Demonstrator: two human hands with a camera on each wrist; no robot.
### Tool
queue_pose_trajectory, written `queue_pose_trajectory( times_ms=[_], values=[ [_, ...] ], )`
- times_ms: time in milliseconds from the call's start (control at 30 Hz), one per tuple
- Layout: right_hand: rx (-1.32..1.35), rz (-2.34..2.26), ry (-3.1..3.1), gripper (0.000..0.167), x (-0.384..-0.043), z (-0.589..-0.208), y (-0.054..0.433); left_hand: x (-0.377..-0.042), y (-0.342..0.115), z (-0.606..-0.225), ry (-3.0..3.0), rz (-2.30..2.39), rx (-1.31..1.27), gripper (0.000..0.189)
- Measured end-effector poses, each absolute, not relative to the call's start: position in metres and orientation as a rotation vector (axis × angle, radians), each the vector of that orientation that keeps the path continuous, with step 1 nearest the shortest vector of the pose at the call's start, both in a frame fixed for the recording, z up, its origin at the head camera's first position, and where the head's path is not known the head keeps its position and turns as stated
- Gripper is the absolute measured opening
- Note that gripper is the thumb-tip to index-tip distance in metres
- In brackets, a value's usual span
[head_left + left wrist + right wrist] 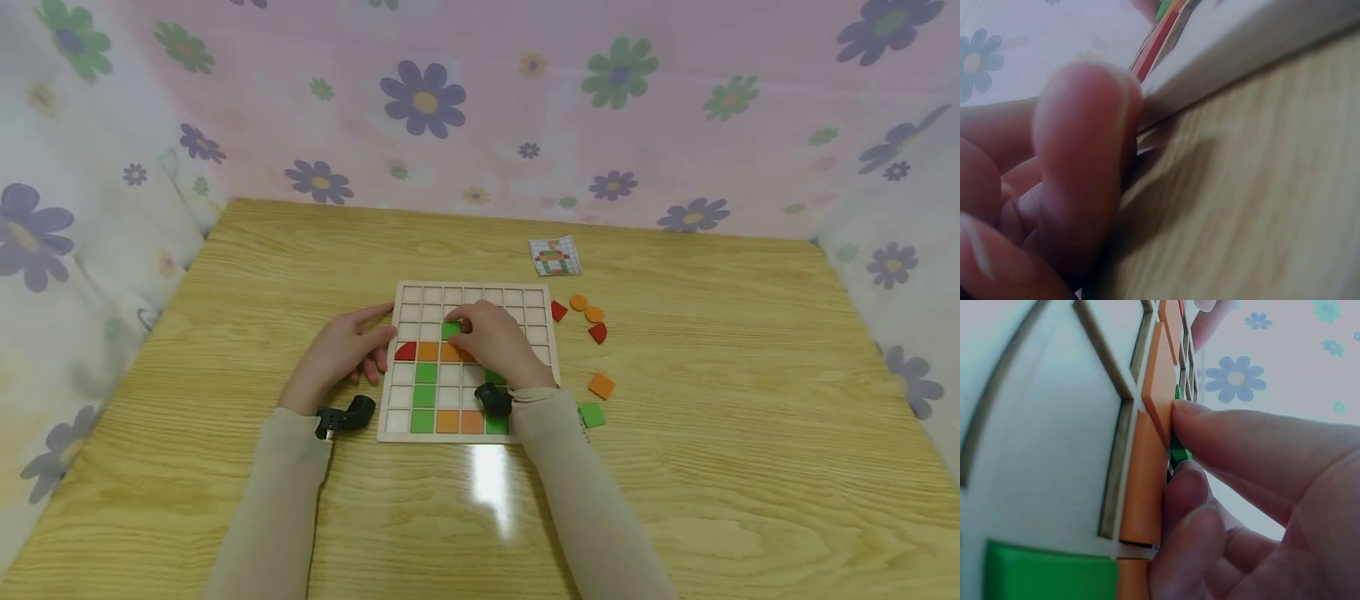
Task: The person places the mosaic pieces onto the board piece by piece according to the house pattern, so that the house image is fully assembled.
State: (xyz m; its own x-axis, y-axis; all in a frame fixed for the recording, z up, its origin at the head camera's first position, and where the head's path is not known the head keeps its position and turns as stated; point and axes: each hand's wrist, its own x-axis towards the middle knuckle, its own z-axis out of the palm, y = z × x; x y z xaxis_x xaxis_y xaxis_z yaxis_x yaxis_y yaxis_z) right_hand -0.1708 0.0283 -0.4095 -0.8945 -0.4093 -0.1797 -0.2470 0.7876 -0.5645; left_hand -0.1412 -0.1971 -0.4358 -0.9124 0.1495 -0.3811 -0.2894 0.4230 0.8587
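green square tile (451, 330): is sitting on a gridded wooden board (411, 296), nearer its left edge than right; right hand (497, 342) is pinching it. left hand (336, 350): extended fingers are touching the left edge. possible risk: tilting, catching on a cell ridge, if fingertips are pressing unevenly.

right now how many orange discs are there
2, both right of the board: the farther disc, and the nearer disc beside it. The right hand may hide others.
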Motion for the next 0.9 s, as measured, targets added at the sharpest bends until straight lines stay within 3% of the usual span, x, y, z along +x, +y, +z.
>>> queue_pose_trajectory(
  times_ms=[900],
  values=[
    [-0.571,-0.905,2.598,0.028,-0.162,-0.398,0.044,-0.142,-0.197,-0.432,2.289,1.473,-0.105,0.052]
  ],
)
